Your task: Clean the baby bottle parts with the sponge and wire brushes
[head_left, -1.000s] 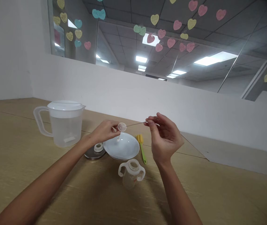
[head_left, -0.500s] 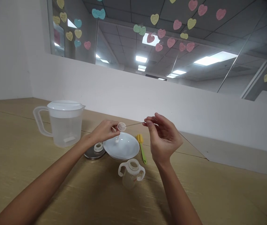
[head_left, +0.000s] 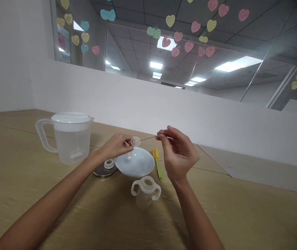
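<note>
Between its fingertips my left hand [head_left: 117,145] holds a small clear round piece [head_left: 135,141] above a white bowl [head_left: 135,162]. My right hand [head_left: 178,151] pinches a thin wire-like stick [head_left: 148,138], whose far end reaches into the round piece. Below the bowl stands a translucent two-handled cup [head_left: 145,198] with an open top. A white ring [head_left: 109,164] rests on a dark round plate [head_left: 103,171] left of the bowl. A brush [head_left: 158,166] with a yellow head and green handle lies right of the bowl.
A clear lidded pitcher [head_left: 72,142] stands on the wooden table [head_left: 98,218] at the left. Behind the table is a white wall [head_left: 127,104], with a window above it bearing heart-shaped notes [head_left: 170,21].
My right hand has moved slightly left, closer to the round piece, and less of the stick shows between them. My left hand stays almost where it was.
</note>
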The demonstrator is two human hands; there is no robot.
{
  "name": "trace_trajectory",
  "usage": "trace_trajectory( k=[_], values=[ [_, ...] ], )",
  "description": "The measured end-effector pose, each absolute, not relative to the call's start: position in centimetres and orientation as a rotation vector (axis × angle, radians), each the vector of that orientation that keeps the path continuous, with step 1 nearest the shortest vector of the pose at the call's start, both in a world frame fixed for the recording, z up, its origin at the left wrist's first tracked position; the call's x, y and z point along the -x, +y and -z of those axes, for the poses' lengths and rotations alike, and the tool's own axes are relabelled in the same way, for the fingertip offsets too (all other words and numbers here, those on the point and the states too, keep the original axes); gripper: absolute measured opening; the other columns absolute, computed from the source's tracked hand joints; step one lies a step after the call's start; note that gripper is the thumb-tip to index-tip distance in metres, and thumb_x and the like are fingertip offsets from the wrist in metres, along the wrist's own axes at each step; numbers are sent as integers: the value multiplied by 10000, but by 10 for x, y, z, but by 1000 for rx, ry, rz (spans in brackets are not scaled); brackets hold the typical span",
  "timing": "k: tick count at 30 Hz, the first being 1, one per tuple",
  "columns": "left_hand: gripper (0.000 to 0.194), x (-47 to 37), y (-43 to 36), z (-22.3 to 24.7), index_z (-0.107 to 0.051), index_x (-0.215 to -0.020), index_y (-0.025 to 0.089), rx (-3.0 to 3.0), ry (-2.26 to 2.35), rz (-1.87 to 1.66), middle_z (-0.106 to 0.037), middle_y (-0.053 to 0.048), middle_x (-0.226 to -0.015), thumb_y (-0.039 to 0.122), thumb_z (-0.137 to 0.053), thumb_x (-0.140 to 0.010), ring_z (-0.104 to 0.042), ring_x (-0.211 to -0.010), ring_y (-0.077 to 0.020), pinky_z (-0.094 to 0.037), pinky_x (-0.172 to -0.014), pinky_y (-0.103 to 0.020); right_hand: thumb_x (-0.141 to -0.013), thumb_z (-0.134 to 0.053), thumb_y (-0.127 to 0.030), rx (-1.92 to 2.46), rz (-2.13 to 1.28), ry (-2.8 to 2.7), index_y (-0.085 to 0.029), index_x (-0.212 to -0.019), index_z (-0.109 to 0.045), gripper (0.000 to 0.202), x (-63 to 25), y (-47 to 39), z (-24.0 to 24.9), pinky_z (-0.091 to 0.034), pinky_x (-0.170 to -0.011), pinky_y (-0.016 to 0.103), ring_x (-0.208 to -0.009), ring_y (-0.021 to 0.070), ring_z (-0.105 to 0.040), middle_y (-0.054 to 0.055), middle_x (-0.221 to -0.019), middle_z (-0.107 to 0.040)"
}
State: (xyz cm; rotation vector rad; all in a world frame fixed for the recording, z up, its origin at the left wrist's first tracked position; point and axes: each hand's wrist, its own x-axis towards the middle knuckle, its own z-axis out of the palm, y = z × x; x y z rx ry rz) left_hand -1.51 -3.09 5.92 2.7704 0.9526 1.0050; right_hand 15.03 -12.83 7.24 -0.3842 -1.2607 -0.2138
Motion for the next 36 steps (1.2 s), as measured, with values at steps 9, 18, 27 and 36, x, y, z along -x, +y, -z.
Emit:
trace_trajectory(
  k=[9, 18, 27, 36],
  values=[
    [113, 10, -43, -64, -588, -640, 135, -2823, 821, -1097, -607, 10, -588, 212, -520, -688, -545, -549, -107, -350, -539, -185, -796, -573, -109, 433, 234, -1289, -277, -1039, -593, 296, -149, -119, -67, -591, -628, 295, -734, 130, -648, -9, -861, -652],
    [141, 8, -44, -64, -563, -559, 139, -2865, 774, -1132, -584, 8, -533, 212, -525, -674, -515, -506, -98, -350, -522, -189, -810, -560, -158, 463, 161, -1303, -232, -1031, -566, 233, -147, -108, -61, -581, -662, 301, -733, 135, -645, 18, -865, -652],
    [144, 8, -45, -64, -538, -526, 136, -2761, 772, -1148, -563, 17, -502, 203, -548, -653, -513, -496, -93, -350, -503, -181, -800, -560, -148, 480, 74, -1314, -232, -1027, -555, 242, -149, -102, -57, -568, -674, 292, -745, 133, -635, 16, -849, -635],
    [146, 6, -50, -66, -500, -476, 132, -2721, 697, -1202, -486, 44, -435, 150, -534, -617, -445, -454, -67, -325, -465, -161, -781, -566, -154, 508, -76, -1374, -225, -1021, -563, 250, -149, -89, -48, -558, -688, 284, -751, 135, -639, 22, -839, -635]
  ],
)
